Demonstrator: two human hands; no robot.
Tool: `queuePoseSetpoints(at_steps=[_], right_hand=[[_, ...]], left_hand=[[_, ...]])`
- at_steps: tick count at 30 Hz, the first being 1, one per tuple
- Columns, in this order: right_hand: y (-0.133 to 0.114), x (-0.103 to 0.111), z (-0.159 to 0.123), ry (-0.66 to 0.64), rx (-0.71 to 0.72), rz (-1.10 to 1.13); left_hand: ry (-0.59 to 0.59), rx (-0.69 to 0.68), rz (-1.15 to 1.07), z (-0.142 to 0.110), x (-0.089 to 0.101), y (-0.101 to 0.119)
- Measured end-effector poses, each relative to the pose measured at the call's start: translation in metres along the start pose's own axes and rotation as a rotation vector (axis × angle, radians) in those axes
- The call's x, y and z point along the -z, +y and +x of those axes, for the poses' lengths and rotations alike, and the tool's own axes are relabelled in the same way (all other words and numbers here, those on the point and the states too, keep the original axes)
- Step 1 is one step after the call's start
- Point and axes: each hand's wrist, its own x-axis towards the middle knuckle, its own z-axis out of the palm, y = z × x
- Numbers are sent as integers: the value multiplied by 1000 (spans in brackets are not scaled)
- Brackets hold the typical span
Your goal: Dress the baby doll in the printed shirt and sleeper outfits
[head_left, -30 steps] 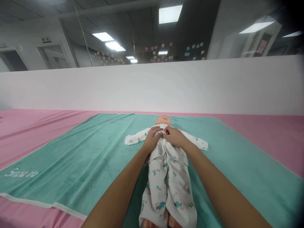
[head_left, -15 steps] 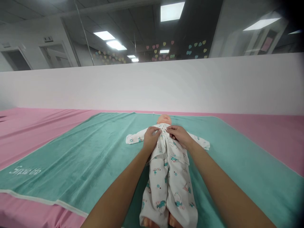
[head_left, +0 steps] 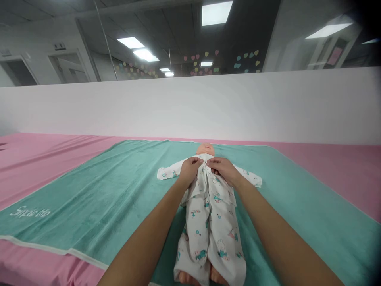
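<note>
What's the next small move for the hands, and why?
Probably ease the right hand slightly toward the left hand, bringing the cloth between them together: both sets of fingertips sit at the upper front of the patterned top, below the doll's head, with a small gap between. Any fastener is too small to make out.

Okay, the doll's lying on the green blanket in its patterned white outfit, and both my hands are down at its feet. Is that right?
Not quite: your hands aren't at its feet. The head view shows your left hand and right hand at the chest of the patterned white outfit. The doll does lie on the green blanket.
</note>
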Motion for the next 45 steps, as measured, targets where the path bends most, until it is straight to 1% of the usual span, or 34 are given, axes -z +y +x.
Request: queuePoseSetpoints(at_steps=[8, 15, 20, 24, 28, 32, 36, 40, 42, 45], right_hand=[[-4, 1, -3, -37, 0, 28], [-5, 1, -3, -54, 3, 51], [-4, 1, -2, -45, 13, 16], [-3, -1, -2, -27, 42, -46], [-4, -3, -3, -16, 84, -114], [-5, -3, -3, -20, 90, -143], [-4, -2, -3, -54, 83, -129], [-2, -1, -2, -79, 81, -104], [-2, -1, -2, -82, 77, -91], [-2, 0, -3, -64, 64, -71]], left_hand=[[3, 8, -14, 0, -3, -4], [-12, -20, -5, -3, -3, 1], [-39, 25, 11, -4, -1, 5], [-64, 37, 8, -3, -1, 5], [-61, 0, 31, -3, -1, 3], [-88, -50, 88, -4, -2, 6], [-47, -63, 152, -5, -4, 9], [-13, -38, 193, -5, -6, 10], [7, -31, 231, -4, -6, 10], [28, -67, 297, -4, -8, 9]])
